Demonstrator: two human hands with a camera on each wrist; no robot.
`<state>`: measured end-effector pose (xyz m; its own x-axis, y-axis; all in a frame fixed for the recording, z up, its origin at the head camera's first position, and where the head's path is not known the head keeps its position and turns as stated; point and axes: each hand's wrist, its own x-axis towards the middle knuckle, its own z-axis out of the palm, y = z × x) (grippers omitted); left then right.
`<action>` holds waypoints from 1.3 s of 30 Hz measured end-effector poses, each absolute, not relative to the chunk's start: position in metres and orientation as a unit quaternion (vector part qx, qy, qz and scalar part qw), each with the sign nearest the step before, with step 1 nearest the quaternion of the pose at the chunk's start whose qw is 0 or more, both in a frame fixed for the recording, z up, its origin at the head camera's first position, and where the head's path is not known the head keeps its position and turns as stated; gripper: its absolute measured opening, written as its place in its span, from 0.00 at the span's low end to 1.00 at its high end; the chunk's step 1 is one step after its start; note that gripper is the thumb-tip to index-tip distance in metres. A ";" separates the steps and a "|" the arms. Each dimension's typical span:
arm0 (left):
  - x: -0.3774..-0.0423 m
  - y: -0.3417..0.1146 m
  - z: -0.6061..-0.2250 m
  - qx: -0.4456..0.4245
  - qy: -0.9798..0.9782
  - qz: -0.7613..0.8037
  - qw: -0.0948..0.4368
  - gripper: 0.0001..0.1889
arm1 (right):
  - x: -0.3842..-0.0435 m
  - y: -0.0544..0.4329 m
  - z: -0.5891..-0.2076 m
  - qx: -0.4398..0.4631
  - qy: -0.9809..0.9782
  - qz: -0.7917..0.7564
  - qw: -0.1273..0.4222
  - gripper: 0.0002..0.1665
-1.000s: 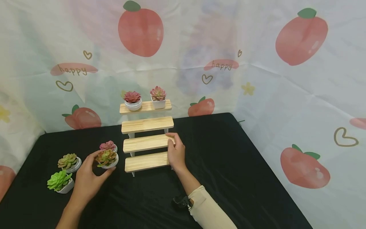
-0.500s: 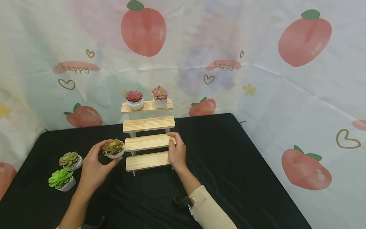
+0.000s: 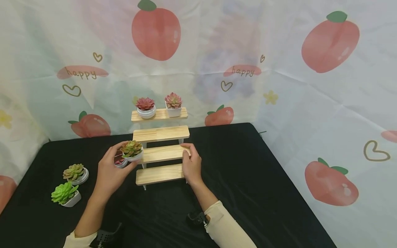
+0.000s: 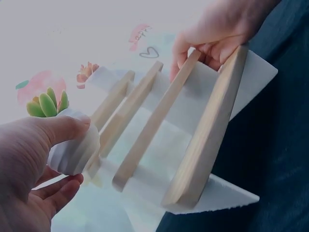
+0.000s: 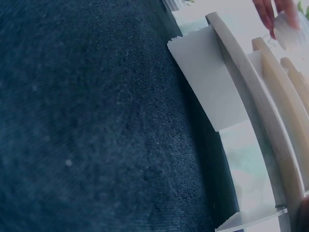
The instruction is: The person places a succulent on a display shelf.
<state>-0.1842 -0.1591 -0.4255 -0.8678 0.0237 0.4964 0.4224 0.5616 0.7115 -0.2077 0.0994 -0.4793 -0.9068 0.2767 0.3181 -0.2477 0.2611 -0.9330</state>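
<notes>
The left grip [image 3: 111, 171] has carried its pinched succulent [image 3: 131, 148] up-frame, usefully near the rack [image 3: 161, 134] the right grip [image 3: 192, 167] holds.

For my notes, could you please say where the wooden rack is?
In the head view, the rack stands left of centre, between left hand and right hand.

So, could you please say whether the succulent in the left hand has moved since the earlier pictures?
Yes: in the head view, the held succulent moved right and upward relative to the wooden stand, now overlapping its left side.
</notes>
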 end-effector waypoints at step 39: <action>-0.213 -0.119 -0.403 -0.123 -0.823 -0.497 0.247 0.36 | -0.208 0.099 -0.479 -0.014 -0.768 0.602 0.217 0.17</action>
